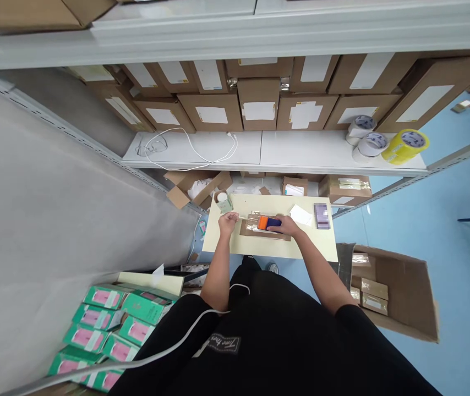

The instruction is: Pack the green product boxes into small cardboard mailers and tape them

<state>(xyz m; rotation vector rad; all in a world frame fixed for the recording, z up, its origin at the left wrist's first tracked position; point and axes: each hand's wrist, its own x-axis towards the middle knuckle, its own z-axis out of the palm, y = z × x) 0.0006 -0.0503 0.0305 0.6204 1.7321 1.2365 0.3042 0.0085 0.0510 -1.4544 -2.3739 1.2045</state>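
On a cream-topped table [218, 242] lies a flat brown cardboard package [246, 229] with shiny clear tape across it. My right hand [288, 225] is wrapped around an orange and dark-blue tape dispenser [263, 222], held down over the package. To the left, my left hand [228, 222] is closed in a pinch beyond the package's left end. A thin, shiny strip of clear tape [246, 219] runs between the pinch and the dispenser. White paper sheets [301, 215] and a purple stack [322, 215] lie right of my right hand; a small green container [224, 202] stands behind my left.
Behind the table, a shelf [301, 149] holds brown boxes [260, 104], tape rolls [404, 147] and a white cable [193, 149]. Green boxes [94, 319] are stacked at lower left. A large carton [404, 291] with small packages stands on the right. A grey-white cable [169, 341] crosses my left arm.
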